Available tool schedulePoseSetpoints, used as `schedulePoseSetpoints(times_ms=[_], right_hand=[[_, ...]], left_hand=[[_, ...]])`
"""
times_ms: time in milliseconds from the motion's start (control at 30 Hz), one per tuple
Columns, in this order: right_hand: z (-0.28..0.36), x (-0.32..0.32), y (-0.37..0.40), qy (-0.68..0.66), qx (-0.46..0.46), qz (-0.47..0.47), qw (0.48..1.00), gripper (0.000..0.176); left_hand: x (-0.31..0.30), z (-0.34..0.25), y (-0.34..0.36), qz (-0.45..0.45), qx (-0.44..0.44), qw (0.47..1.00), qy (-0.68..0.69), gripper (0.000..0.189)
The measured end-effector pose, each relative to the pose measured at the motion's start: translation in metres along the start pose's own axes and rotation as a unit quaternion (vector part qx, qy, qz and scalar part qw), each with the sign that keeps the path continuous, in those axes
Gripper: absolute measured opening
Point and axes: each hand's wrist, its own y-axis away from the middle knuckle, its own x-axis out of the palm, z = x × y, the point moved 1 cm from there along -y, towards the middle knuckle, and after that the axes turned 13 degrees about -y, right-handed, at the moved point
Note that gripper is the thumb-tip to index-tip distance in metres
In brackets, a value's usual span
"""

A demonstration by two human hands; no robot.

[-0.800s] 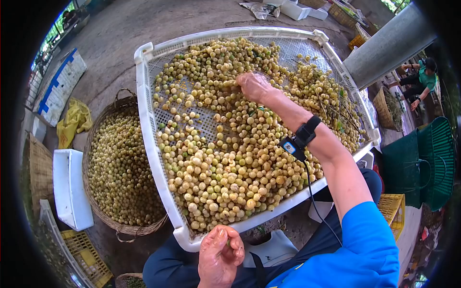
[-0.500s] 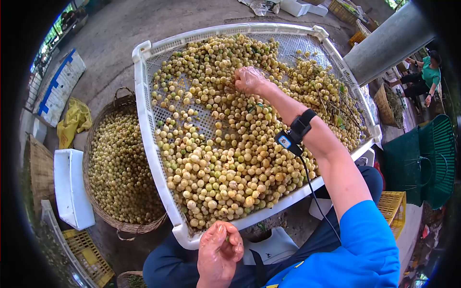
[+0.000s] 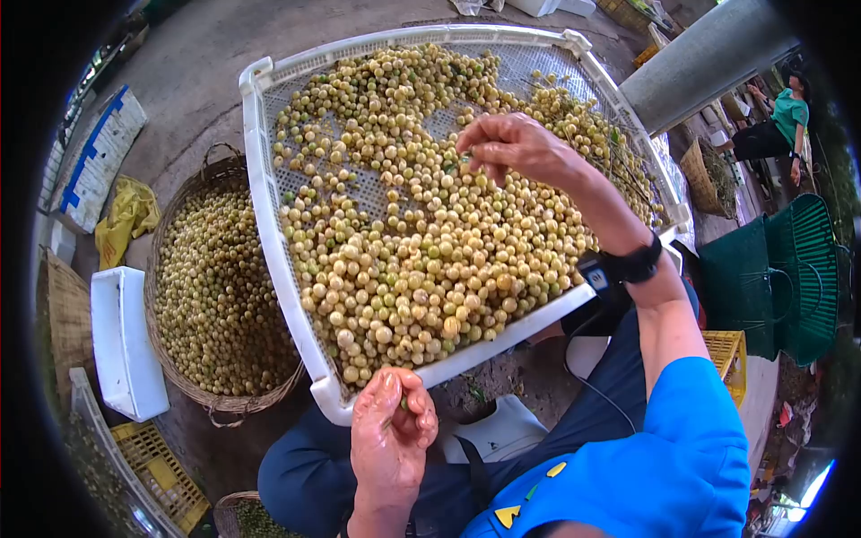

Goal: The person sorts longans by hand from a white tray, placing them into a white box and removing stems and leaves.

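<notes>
A white plastic tray with a mesh floor carries a thick layer of small round yellow-green fruits. Over the middle of this layer is my right hand, fingers bent and tips drawn together, with a small green bit showing at them. What the fingers hold, I cannot tell. My left hand is by the tray's near left corner, palm up. Its fingers curl in against the thumb, and a tiny greenish piece shows between them. Twigs lie among the fruits on the right side of the tray.
Left of the tray stands a wicker basket full of the same fruits. Beyond it are a white foam box and a yellow sack. A grey pillar rises at the back right. Green baskets and another person are to the right.
My right hand has lifted out of the fruits and drawn back to the right. My left hand keeps its curled pose by the corner. The view has shifted slightly.
</notes>
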Motion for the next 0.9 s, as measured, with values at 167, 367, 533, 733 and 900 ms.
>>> schedulePoseSetpoints(times_ms=[167, 367, 533, 733, 900], right_hand=[[0.017, 0.104, 0.116, -0.15, 0.184, 0.374, 0.897, 0.02], [-0.015, 0.097, 0.135, 0.175, -0.106, 0.085, 0.975, 0.016], [-0.047, 0.015, 0.035, 0.324, -0.123, -0.134, 0.928, 0.013], [-0.083, -0.019, -0.023, 0.402, -0.047, -0.185, 0.896, 0.013], [-0.079, -0.027, -0.017, 0.334, -0.051, -0.19, 0.922, 0.015]], left_hand=[[-0.003, 0.0, 0.006, 0.016, 0.025, 1.0, 0.001, 0.019], [-0.002, 0.002, 0.012, 0.021, 0.024, 0.999, 0.005, 0.019], [-0.005, 0.002, 0.006, 0.01, 0.02, 1.0, 0.007, 0.019], [-0.001, 0.002, -0.002, -0.002, 0.014, 1.0, 0.0, 0.02], [0.004, 0.003, -0.003, -0.015, -0.002, 1.0, 0.0, 0.02]])
